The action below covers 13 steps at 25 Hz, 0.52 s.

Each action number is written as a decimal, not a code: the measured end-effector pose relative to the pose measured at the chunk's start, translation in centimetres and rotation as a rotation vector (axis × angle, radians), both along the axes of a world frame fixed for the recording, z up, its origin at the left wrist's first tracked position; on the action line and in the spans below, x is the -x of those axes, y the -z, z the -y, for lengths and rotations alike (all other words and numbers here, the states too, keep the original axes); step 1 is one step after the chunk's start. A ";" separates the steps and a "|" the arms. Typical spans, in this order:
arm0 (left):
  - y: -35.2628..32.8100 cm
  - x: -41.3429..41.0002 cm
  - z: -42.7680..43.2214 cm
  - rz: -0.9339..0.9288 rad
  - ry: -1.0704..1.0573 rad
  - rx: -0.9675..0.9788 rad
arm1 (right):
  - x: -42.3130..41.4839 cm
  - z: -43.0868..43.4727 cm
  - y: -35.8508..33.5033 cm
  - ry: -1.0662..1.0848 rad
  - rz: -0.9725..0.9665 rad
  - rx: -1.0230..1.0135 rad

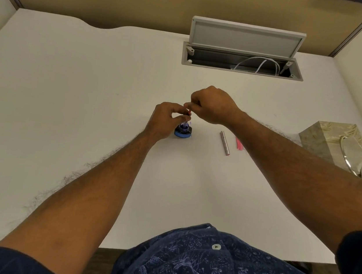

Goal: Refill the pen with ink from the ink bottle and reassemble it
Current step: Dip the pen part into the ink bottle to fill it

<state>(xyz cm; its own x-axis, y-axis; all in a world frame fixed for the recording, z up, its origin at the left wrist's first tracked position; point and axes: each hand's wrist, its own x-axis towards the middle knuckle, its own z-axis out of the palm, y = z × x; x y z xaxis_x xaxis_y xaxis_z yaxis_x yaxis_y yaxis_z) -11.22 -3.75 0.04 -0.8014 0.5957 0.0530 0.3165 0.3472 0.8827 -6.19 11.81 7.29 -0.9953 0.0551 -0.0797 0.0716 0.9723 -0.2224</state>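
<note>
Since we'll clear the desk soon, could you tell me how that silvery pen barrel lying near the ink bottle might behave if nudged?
The silvery pen barrel looks like a smooth round tube lying flat on the white desk, so it would probably roll. It seems slim and hollow, likely light. Its glossy finish may be slippery.

A small blue glass ink bottle [183, 131] stands on the white bench [66, 89] near its middle. The left hand [166, 121] is just left of it, the right hand [211, 105] behind and above. To the right lie a slim metal pen barrel [225, 142] and, beside it, a thin pink pen part [239, 143]. Farther right sits a marbled tissue box [327, 137]; behind, an open grey cable hatch [243, 61].
</note>
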 end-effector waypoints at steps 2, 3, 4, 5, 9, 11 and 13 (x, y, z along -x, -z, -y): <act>0.1 0.1 0.1 -0.004 0.004 0.006 | 0.0 -0.2 0.0 0.037 -0.015 0.083; 0.1 0.1 0.1 -0.004 0.005 0.009 | 0.0 -0.3 -0.1 0.037 -0.018 0.124; 0.1 0.1 0.1 -0.001 0.004 0.012 | -0.1 -0.3 -0.2 0.021 -0.012 0.153; 0.1 0.1 0.1 0.004 0.004 0.012 | -0.1 -0.4 -0.4 -0.004 0.000 0.168; 0.1 0.1 0.0 0.004 0.006 0.015 | -0.2 -0.4 -0.4 -0.052 0.004 0.157; 0.0 0.1 0.0 0.005 0.004 0.014 | 0.0 -0.3 -0.3 -0.045 0.003 0.140; 0.0 0.1 0.1 0.010 0.000 0.009 | 0.1 -0.2 -0.2 -0.042 0.003 0.118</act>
